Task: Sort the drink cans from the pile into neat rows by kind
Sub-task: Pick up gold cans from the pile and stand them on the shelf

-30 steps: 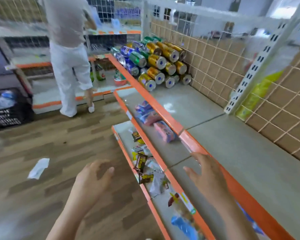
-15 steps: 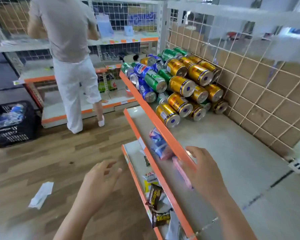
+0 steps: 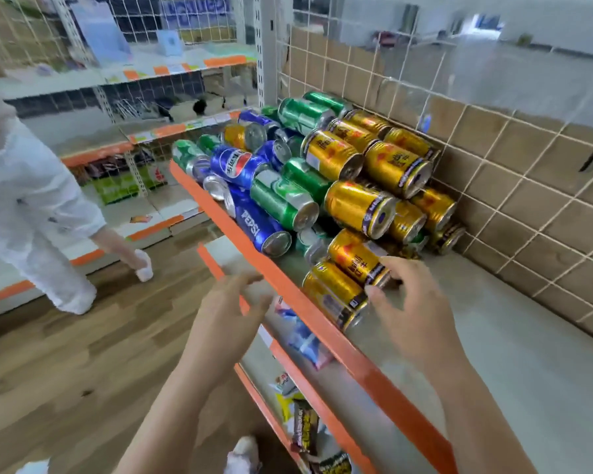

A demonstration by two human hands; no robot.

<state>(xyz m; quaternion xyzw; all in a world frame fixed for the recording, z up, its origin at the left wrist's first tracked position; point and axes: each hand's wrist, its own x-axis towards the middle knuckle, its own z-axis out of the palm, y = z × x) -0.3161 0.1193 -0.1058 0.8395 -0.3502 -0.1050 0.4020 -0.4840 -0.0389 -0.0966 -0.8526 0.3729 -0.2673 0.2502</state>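
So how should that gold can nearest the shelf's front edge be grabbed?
Wrap the gold can round its mid-body, coming from the shelf floor on its right. It lies on its side; the orange lip blocks its left and a second gold can leans against it behind.

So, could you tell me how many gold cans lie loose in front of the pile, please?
2. The front gold can lies along the orange shelf lip; the second gold can lies just behind it, at the right hand. The hand may hide more.
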